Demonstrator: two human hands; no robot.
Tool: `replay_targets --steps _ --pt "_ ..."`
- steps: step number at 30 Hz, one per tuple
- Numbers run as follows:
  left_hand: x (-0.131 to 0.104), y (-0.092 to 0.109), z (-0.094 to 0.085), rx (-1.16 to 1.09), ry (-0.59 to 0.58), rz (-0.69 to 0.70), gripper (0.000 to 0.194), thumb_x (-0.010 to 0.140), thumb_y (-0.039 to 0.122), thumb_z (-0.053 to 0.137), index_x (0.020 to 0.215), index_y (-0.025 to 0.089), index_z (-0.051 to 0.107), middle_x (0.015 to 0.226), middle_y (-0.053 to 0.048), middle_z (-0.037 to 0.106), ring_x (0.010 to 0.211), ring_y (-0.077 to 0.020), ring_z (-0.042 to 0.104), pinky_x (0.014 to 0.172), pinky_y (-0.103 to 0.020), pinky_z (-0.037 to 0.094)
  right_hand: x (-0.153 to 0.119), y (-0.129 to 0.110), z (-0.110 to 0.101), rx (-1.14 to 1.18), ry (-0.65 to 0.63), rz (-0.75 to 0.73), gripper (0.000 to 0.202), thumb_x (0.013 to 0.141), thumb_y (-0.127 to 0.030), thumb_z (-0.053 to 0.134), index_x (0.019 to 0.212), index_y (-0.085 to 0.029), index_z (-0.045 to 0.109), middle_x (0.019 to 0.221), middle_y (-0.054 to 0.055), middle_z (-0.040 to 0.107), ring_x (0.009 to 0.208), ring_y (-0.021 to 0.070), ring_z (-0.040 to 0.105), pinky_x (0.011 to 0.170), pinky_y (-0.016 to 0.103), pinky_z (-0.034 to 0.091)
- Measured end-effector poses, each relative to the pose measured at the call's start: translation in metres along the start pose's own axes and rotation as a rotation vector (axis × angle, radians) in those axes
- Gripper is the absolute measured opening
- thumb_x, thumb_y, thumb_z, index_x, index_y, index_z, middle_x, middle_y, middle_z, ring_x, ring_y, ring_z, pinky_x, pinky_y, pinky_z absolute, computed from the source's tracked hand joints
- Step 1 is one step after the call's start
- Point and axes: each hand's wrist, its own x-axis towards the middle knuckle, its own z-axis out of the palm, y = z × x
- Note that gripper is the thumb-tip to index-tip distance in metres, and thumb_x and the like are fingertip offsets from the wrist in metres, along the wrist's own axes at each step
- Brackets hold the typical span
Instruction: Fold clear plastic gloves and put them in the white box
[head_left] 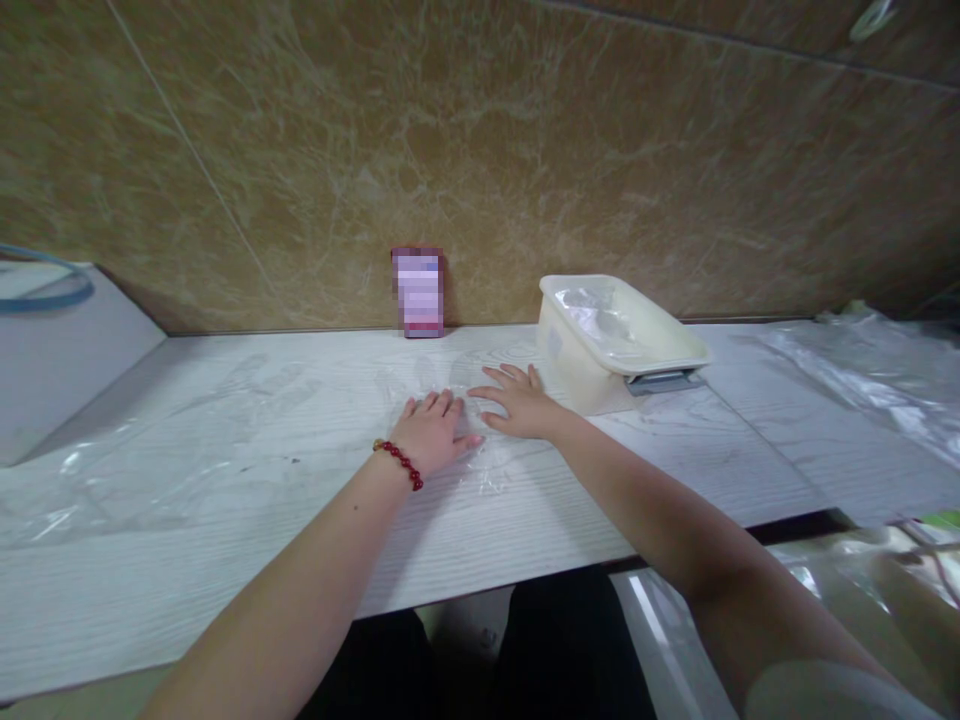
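My left hand [433, 434], with a red bead bracelet [400, 463] at the wrist, lies palm down on a thin clear plastic piece [491, 470] on the pale wood-grain table. Its fingers are apart. Just to the right, my right hand [517, 402] is spread over the right side of the same plastic, fingers apart and holding nothing. To its right stands a cream bin [577, 365] with clear plastic bags [600, 315] inside.
A phone [422, 293] leans against the brown marbled wall. More clear plastic [135, 470] lies on the table [300, 560] at the left, near a white box [60, 350]. Crumpled plastic [870, 360] lies at the right. The table's front edge is close to my legs.
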Motion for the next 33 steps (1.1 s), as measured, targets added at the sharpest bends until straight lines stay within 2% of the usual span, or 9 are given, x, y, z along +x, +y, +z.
replay_targets --steps 6,9,13,20,26,30,33 --pt "-0.002 -0.002 -0.002 0.003 -0.012 -0.039 0.069 0.076 0.063 0.022 0.128 0.019 0.03 0.137 -0.012 0.024 0.124 -0.0298 0.021 0.095 -0.05 0.018 0.001 0.001 -0.001 0.011 -0.025 -0.005 0.046 0.077 -0.049 0.039 0.123 -0.041 0.034 0.139 0.0 0.019 0.125 0.0293 0.011 0.092 0.059 0.002" --pt "-0.001 -0.003 -0.001 -0.004 -0.005 -0.049 0.073 0.075 0.064 0.02 0.131 0.019 0.025 0.138 -0.013 0.021 0.125 -0.0296 0.017 0.095 -0.05 0.017 0.001 0.001 -0.001 0.011 -0.031 -0.006 0.046 0.078 -0.048 0.039 0.123 -0.042 0.033 0.139 -0.001 0.018 0.125 0.0288 0.011 0.092 0.059 0.002" --pt "-0.002 -0.001 -0.001 -0.021 -0.064 -0.061 0.075 0.074 0.066 0.017 0.132 0.019 0.021 0.139 -0.012 0.016 0.126 -0.0304 0.013 0.095 -0.053 0.015 0.0 0.0 -0.003 0.008 -0.049 0.01 0.047 0.078 -0.049 0.039 0.124 -0.04 0.033 0.139 -0.001 0.017 0.125 0.0285 0.01 0.093 0.059 0.002" --pt "-0.005 0.002 -0.004 -0.024 -0.115 -0.08 0.078 0.072 0.068 0.017 0.134 0.02 0.017 0.14 -0.011 0.01 0.126 -0.0316 0.01 0.095 -0.056 0.012 -0.001 -0.008 -0.002 -0.032 0.023 0.025 0.047 0.082 -0.051 0.028 0.128 -0.041 0.024 0.14 -0.001 0.017 0.125 0.0271 0.012 0.094 0.058 0.004" --pt "-0.004 0.001 -0.003 -0.034 -0.077 -0.117 0.076 0.072 0.067 0.016 0.134 0.023 0.015 0.141 -0.01 0.01 0.127 -0.0313 0.007 0.095 -0.056 0.01 -0.001 -0.009 0.004 -0.094 -0.011 0.042 0.048 0.081 -0.055 0.025 0.127 -0.043 0.022 0.14 -0.002 0.015 0.125 0.0304 0.011 0.092 0.062 0.002" --pt "-0.004 0.0 -0.001 -0.052 -0.102 -0.077 0.071 0.072 0.068 0.016 0.132 0.031 0.017 0.141 -0.008 0.01 0.126 -0.0332 0.008 0.092 -0.061 0.009 0.0 -0.006 0.002 -0.091 -0.054 0.046 0.049 0.08 -0.058 0.025 0.127 -0.045 0.021 0.141 -0.002 0.014 0.126 0.031 0.01 0.091 0.063 0.002" --pt "-0.004 0.0 -0.001 -0.058 -0.11 -0.072 0.071 0.071 0.069 0.016 0.132 0.032 0.018 0.141 -0.009 0.009 0.126 -0.0339 0.008 0.091 -0.062 0.009 0.002 -0.003 0.001 -0.079 -0.075 0.075 0.054 0.077 -0.062 0.025 0.128 -0.043 0.021 0.14 -0.001 0.014 0.125 0.0317 0.01 0.091 0.063 0.002"
